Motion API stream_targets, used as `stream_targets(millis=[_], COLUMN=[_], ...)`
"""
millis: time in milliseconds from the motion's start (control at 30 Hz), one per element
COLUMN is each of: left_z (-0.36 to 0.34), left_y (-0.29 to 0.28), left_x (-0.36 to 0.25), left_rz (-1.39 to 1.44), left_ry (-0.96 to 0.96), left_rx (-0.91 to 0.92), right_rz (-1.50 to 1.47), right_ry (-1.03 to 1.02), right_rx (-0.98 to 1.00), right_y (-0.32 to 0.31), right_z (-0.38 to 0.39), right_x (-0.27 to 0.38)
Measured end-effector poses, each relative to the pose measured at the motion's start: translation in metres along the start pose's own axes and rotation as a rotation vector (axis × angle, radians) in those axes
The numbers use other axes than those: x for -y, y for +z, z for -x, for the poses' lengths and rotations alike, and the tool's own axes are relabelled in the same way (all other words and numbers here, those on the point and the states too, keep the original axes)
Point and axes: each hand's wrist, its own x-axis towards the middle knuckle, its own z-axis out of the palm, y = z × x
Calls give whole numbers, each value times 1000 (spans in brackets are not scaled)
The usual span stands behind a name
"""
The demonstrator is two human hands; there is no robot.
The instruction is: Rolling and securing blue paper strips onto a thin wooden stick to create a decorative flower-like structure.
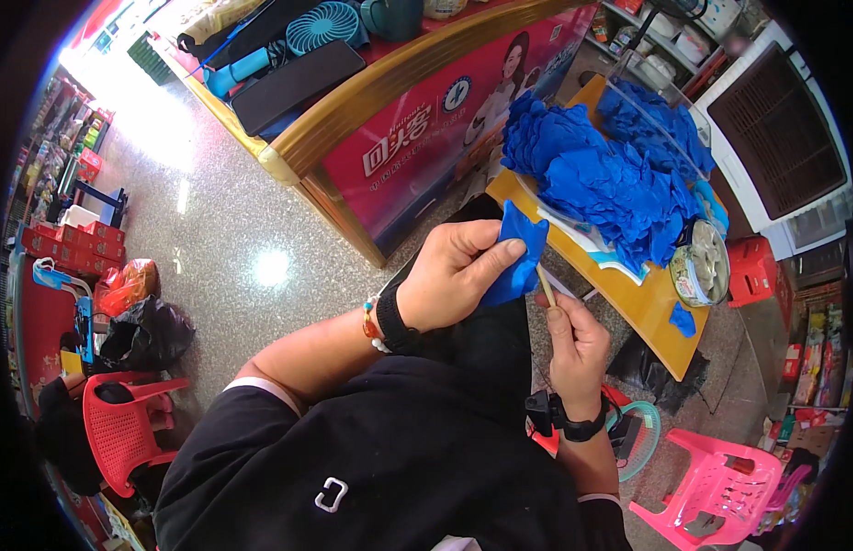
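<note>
Sheet [522,268], blue, one: pinched in the left hand [456,275], near the wooden table [649,308]. Stick [546,288], thin, pale: gripped in the right hand [579,347], upper end at the sheet's edge. Pile of crumpled blue pieces [605,188]: on the table, beside a round tub [687,281].

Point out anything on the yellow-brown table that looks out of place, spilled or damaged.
A small blue piece lies alone near the table's end, beside the round container and apart from the blue heap, so it looks stray. I see no clear spill or damage.
</note>
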Motion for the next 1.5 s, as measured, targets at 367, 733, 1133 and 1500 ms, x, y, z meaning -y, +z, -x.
stream_targets(millis=[367,733,1133,1500], left_z=[2,-2,2,-2], left_y=[-2,-8,0,4], left_x=[-2,-12,-13,-12], left_rz=[-1,98,318,286], left_ry=[-25,35,-124,-90], left_rx=[29,-169,-128,-116], right_rz=[-8,42,-290,-214], right_ry=[-26,6,285,297], right_rx=[-11,22,27,47], right_y=[-4,-7,-8,-6], right_z=[0,4,9,11], right_x=[-4,-5,-10,-10])
